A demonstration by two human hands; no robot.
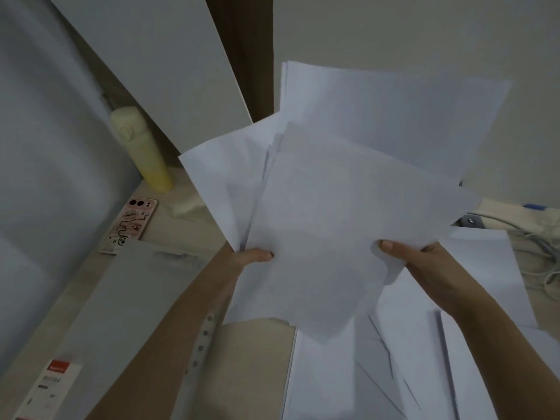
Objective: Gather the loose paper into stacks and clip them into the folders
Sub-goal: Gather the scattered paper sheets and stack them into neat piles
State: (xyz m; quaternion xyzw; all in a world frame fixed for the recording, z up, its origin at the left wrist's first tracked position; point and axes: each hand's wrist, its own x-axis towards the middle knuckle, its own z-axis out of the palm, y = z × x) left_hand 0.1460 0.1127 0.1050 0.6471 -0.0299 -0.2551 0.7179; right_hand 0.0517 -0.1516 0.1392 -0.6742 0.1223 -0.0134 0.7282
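A fanned, uneven bunch of white paper sheets [342, 189] is held up above the desk in both hands. My left hand [253, 256] grips its lower left edge, thumb on top. My right hand [424, 268] grips the lower right edge, thumb pressed on the front sheet. More loose white sheets [378, 368] lie overlapping on the desk below. A grey folder [127, 304] with a punched-hole strip lies flat at the left under my left forearm.
A pale yellow bottle [142, 150] stands at the back left by the wall. A phone in a pink case [130, 225] lies next to the folder. A white cable and power strip [521, 225] sit at the right. A large white panel [157, 65] leans overhead.
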